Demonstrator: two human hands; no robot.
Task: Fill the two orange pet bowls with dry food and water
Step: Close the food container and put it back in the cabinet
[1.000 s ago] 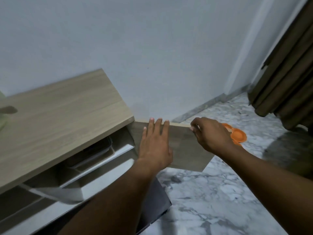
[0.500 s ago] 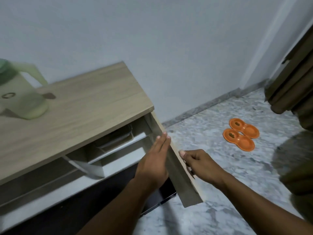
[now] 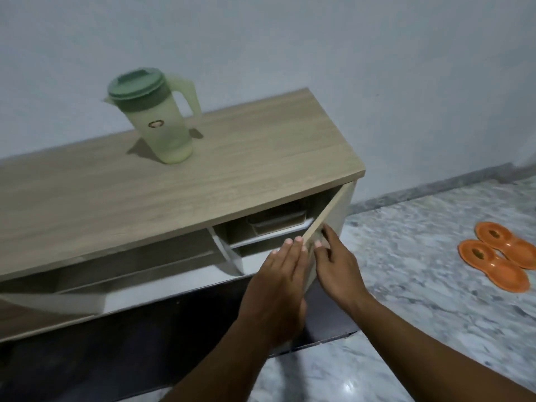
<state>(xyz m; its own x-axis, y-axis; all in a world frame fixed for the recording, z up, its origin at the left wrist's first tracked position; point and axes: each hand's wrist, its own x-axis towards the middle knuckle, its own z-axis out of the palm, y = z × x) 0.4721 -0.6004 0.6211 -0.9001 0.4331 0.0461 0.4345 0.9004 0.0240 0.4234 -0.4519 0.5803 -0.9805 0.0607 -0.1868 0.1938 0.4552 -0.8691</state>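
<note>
Two orange pet bowls lie side by side on the marble floor at the far right, one nearer [image 3: 506, 275] and one behind it [image 3: 522, 253]; each shows a small dark spot in one hollow. Well left of them, both my hands are at the cabinet door [image 3: 326, 213], which stands partly swung in. My left hand [image 3: 278, 291] lies flat against the door's inner face with straight fingers. My right hand [image 3: 339, 268] pinches the door's free edge from the outer side. A pale green lidded jug [image 3: 156, 123] stands upright on the wooden cabinet top [image 3: 246, 169].
Inside the cabinet, a plastic container [image 3: 275, 223] sits on a white shelf behind the door. The cabinet has a dark base [image 3: 145, 343]. A grey wall runs behind, with a stone skirting [image 3: 435, 190] meeting the marble floor [image 3: 420, 300].
The door has swung from wide out toward the cabinet, with both hands following it. The view has shifted, bringing the whole jug and both bowls into sight.
</note>
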